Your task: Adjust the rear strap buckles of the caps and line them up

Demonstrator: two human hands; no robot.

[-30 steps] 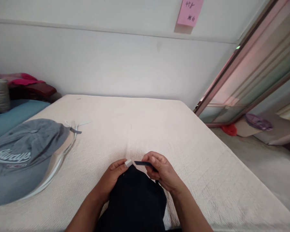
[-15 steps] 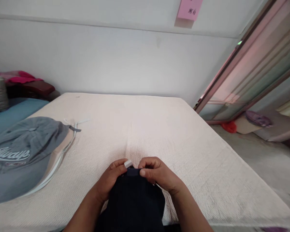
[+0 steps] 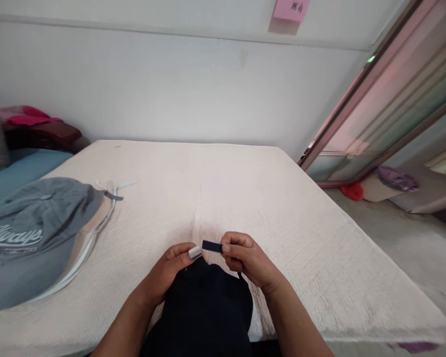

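At the near edge of the table, a dark navy cap point(image 3: 208, 307) lies between my two hands, its front out of view. My left hand point(image 3: 171, 270) pinches a silver metal buckle point(image 3: 195, 252) at the cap's back edge. Between thumb and fingers, my right hand point(image 3: 245, 255) grips the cap's dark strap point(image 3: 211, 246). The strap's free end points left, close to the buckle and apart from it.
A stack of caps, a grey one point(image 3: 40, 213) on top, sits on the table's left. The table point(image 3: 301, 238) has a cream textured cover. A pink note point(image 3: 292, 9) hangs on the white wall. Right of the table stands a bin point(image 3: 382, 187) near a sliding door.
My right hand has moved slightly up and right with the strap. The strap lay along the cap's edge and is now lifted clear, its end showing beside the buckle.
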